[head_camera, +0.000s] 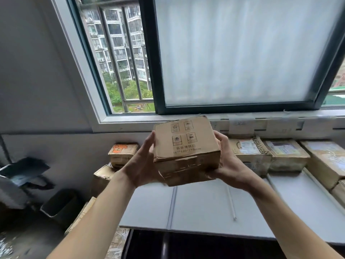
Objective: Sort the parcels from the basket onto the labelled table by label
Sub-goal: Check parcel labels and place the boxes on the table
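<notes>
A worn brown cardboard parcel with printed handling symbols and size text is held up in the air above the grey table, in front of the window sill. My left hand grips its left side with the fingers reaching up the edge. My right hand cups its right side and underside. Paper labels are taped along the wall strip behind the table; their text is too blurred to read.
Several parcels lie in a row at the table's back right, under the sill. More cardboard boxes are stacked left of the table. A dark bin stands on the floor at the left. A window rises behind.
</notes>
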Tool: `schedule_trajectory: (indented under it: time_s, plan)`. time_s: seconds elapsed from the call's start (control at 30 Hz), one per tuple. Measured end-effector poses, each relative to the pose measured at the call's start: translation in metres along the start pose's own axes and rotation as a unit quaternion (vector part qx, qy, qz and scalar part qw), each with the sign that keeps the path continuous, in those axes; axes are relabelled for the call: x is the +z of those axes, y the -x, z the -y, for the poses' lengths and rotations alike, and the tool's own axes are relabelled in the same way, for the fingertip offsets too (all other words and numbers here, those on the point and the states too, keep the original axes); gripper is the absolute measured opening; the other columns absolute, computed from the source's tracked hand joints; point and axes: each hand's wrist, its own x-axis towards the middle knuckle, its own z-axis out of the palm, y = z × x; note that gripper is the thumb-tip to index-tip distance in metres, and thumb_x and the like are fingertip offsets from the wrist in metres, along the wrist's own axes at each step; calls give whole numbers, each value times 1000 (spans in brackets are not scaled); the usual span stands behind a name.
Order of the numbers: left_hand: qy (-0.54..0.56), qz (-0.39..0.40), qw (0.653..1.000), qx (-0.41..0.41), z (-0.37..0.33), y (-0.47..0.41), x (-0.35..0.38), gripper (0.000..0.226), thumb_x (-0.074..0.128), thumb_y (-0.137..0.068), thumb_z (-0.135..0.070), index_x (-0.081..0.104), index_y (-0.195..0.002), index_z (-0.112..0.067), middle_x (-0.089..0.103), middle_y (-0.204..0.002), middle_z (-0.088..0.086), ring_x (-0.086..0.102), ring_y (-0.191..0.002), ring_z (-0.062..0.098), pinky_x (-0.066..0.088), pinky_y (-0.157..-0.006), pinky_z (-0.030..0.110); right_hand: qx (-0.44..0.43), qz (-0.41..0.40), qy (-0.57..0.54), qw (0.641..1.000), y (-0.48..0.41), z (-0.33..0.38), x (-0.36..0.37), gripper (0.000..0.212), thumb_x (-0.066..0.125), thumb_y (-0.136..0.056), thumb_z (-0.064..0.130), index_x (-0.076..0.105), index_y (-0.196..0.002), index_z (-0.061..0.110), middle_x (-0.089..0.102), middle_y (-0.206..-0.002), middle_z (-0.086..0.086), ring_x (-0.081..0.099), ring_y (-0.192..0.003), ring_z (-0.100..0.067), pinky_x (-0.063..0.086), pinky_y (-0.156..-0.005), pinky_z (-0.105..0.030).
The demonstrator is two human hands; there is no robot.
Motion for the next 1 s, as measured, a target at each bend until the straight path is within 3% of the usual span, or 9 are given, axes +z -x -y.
schedule_trajectory:
  time_s: [0.07,0.17,0.27,0.37,0.53,0.67,0.77,0.87,1.0]
  plan:
    - [-1,-28,999,30,4,-6,3,106,87,-61,-70,50,-151,-28,49,-155,18,49,-139,48,35,-105,81,-5,-19,-2,1000,-6,-3,0,100,75,-72,-1,23,-153,27,45,-124,44,50,-126,-2,54,-86,-17]
    - [-47,-136,983,113,7,-13,13,109,88,-53,-74,49,-147,-33,54,-149,9,55,-134,40,46,-96,77,1,-82,7,997,-16,-14,-1,84,73,-79,3,35,-153,16,50,-130,32,51,-131,-12,44,-93,-6]
    - [-169,-242,929,222,8,-16,16,102,84,-48,-81,48,-136,-44,60,-136,4,61,-126,30,56,-95,62,87,-122,-81,985,-20,-30,-2,69,70,-87,10,40,-147,29,64,-133,8,60,-128,-13,50,-102,-25]
    - [-330,-307,832,322,10,-15,3,95,80,-47,-86,47,-129,-50,36,-146,3,56,-128,27,56,-101,47,173,-169,-149,959,-22,-36,-5,30,58,-105,21,52,-135,22,65,-129,-16,68,-115,-25,54,-98,-37]
    - [-490,-295,711,409,16,-16,-10,103,85,-51,-72,44,-138,-35,15,-159,0,32,-146,28,42,-115,26,202,-169,-275,925,-23,-18,-7,67,56,-84,66,56,-133,21,68,-127,-17,70,-114,-31,53,-104,-46]
    - [-531,-257,698,405,20,-15,-11,107,82,-55,-78,38,-142,-35,10,-163,7,24,-152,32,45,-111,58,204,-58,-363,907,-24,-5,-5,72,50,-88,69,51,-145,25,71,-129,-13,72,-113,-26,57,-96,-47]
    - [-556,-228,698,389,23,-11,-7,110,86,-53,-70,34,-144,-36,5,-165,7,15,-155,32,43,-113,59,183,-3,-381,906,-19,3,4,60,53,-97,61,58,-140,20,75,-96,-4,71,-75,-11,61,-69,-33]
    - [-576,-194,706,364,26,-9,-12,121,88,-54,-66,23,-152,-37,-2,-168,0,4,-159,22,35,-120,57,182,-22,-372,910,-17,-2,10,58,69,-91,48,62,-135,11,61,-74,-4,59,-59,-9,58,-65,-33]
    - [-492,-215,791,293,33,-7,-15,138,74,-50,-92,-8,-156,-56,-7,-171,-12,0,-160,15,14,-128,52,171,-66,-340,922,-18,-8,17,36,48,-103,28,54,-133,9,64,-62,13,59,-54,1,50,-78,-35]
